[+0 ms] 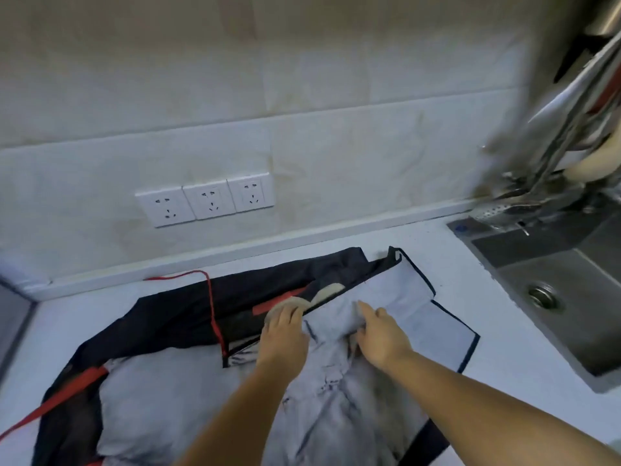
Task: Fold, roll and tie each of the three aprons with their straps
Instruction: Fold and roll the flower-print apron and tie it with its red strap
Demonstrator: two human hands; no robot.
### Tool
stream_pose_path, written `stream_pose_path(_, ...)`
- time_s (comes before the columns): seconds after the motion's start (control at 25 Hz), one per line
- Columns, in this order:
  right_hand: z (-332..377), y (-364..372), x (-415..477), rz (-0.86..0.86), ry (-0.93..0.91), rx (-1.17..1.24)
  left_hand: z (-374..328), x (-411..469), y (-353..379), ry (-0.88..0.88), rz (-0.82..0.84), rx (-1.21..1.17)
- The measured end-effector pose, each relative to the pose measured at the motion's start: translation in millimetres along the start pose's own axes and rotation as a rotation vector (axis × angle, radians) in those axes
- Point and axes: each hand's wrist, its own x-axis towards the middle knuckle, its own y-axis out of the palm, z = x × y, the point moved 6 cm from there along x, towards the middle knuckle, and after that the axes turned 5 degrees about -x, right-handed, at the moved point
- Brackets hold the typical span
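Note:
A pale grey apron [386, 297] with dark edging lies spread on the white counter [470, 264], partly over a dark navy apron [188, 314] that has red trim. A thin red strap [211, 297] runs across the navy cloth. My left hand [284, 334] rests palm down at the grey apron's left edge, fingers together on the cloth. My right hand [379, 334] lies on the grey fabric just right of it, with the fingers curled into a bunched fold. Whether a third apron lies in the heap I cannot tell.
A steel sink [551, 290] with a drain sits at the right, with a blurred dish rack [571, 146] above it. Three white wall sockets [205, 200] are set in the tiled backsplash. A grey surface [13, 317] borders the counter's left end.

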Motion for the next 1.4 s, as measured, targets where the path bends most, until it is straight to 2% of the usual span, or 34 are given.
stream_pose_path(0.2, -35.4, -28.1, 59.0, 0.117, -0.063, -0.072, -18.2, 26.3, 8.2, -0.195, -0.081, 0.06)
stream_pose_path(0.28, -37.3, -31.4, 75.5, 0.142, -0.056, -0.048, -21.3, 27.8, 3.8, -0.181, -0.125, 0.106)
stream_pose_path(0.4, -32.8, -29.1, 83.2, 0.128, -0.039, 0.013, -21.9, 31.0, -1.9, -0.127, -0.106, 0.122)
stream_pose_path(0.48, -30.7, -35.2, 76.6, 0.008, -0.028, 0.069, -26.3, 30.6, -7.2, -0.067, -0.113, 0.094)
stream_pose_path(0.56, -31.1, -46.4, 62.4, -0.177, -0.012, 0.246, -33.5, 26.1, -10.9, 0.0, -0.134, 0.038)
stream_pose_path(0.64, -38.1, -53.1, 45.4, -0.331, 0.041, 0.397, -41.4, 19.2, -3.4, 0.026, -0.002, -0.056)
stream_pose_path(0.72, -61.4, -53.0, 35.5, -0.454, 0.241, 0.502, -49.3, 12.2, 14.2, -0.021, 0.245, -0.145)
stream_pose_path(0.76, -76.1, -53.9, 32.5, -0.518, 0.372, 0.542, -48.0, 10.2, 21.5, -0.075, 0.307, -0.178)
stream_pose_path(0.8, -89.5, -56.5, 30.7, -0.587, 0.475, 0.545, -43.6, 10.6, 24.6, -0.129, 0.297, -0.237)
stream_pose_path(0.84, -98.2, -62.9, 30.5, -0.634, 0.53, 0.508, -35.3, 13.9, 24.3, -0.193, 0.229, -0.315)
stream_pose_path(0.92, -104.7, -76.6, 42.6, -0.612, 0.506, 0.398, -12.0, 16.8, 15.6, -0.352, -0.009, -0.44)
stream_pose_path(1.0, -102.6, -81.7, 63.5, -0.458, 0.411, 0.319, 15.3, 6.1, 5.9, -0.597, -0.207, -0.468)
stream_pose_path(1.08, -96.9, -77.2, 83.4, -0.279, 0.343, 0.276, 38.4, -12.5, -4.5, -0.872, -0.317, -0.47)
stream_pose_path(1.12, -93.7, -75.8, 90.5, -0.242, 0.318, 0.211, 47.4, -21.5, -8.5, -0.968, -0.364, -0.525)
stream_pose_path(1.2, -83.7, -76.9, 104.5, -0.225, 0.28, 0.068, 78.2, -33.0, -5.1, -1.097, -0.482, -0.625)
stream_pose_path(1.28, -73.2, -76.7, 115.9, -0.165, 0.291, 0.056, 104.6, -44.2, 0.5, -1.193, -0.608, -0.793)
stream_pose_path(1.4, -73.4, -78.0, 125.2, -0.121, 0.34, 0.108, 123.0, -45.8, 5.7, -1.176, -0.695, -1.192)
